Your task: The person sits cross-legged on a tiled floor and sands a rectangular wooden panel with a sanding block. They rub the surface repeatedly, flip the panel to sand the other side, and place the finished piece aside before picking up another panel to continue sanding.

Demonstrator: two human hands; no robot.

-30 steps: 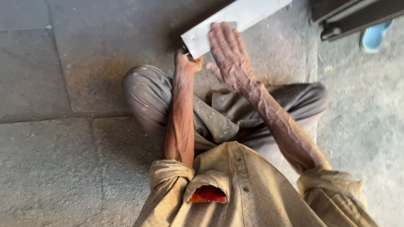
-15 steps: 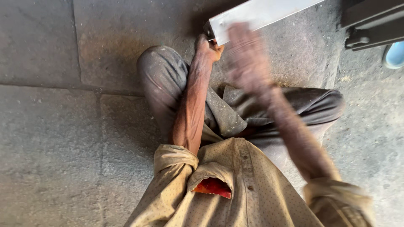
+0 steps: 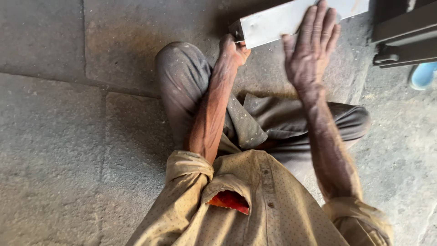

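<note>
While metal box section [image 3: 273, 20] is lying across stone floor [image 3: 54, 136] ahead of our knees, we're gripping its near end with left hand [image 3: 233, 48], right hand [image 3: 312, 50] resting flat, fingers spread. Guessing cut edge nicks palm, or bar twists out of one-handed grip.

Soft daylight from the right, glare on the metal sheet [image 3: 291, 18], slight motion blur

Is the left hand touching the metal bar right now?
Touching. The head view shows the left hand gripping the near end of the pale metal bar, fingers wrapped at its corner with no gap. The right hand lies flat over it.
</note>
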